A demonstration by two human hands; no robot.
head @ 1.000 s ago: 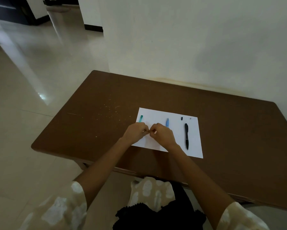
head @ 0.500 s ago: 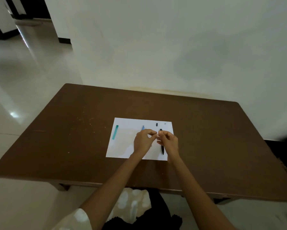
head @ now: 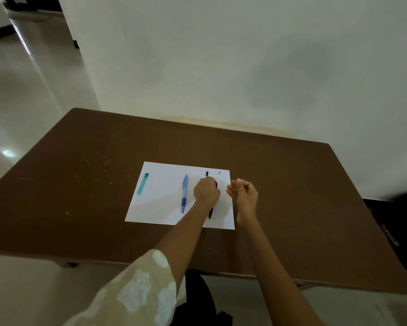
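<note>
Since the earlier frame the two hands, which met over the middle of the sheet, have parted: the left hand (head: 206,191) has come down on the black pen (head: 210,213) and the right hand (head: 244,196) has drawn off to the right. The black pen lies on the right part of the paper (head: 160,208), and the left fingers curl over its upper half and grip it. The right fingers (head: 231,188) are loosely curled above the sheet's edge; whether they pinch some small part cannot be told. A small black cap (head: 207,173) and a grey bit (head: 219,172) lie just beyond the pen. Further left lie a blue pen (head: 184,192) and a teal piece (head: 142,184), all on the brown counter (head: 80,196). The blue pen looks whole, so probably its work is done; the black pen is only now being taken up.
</note>
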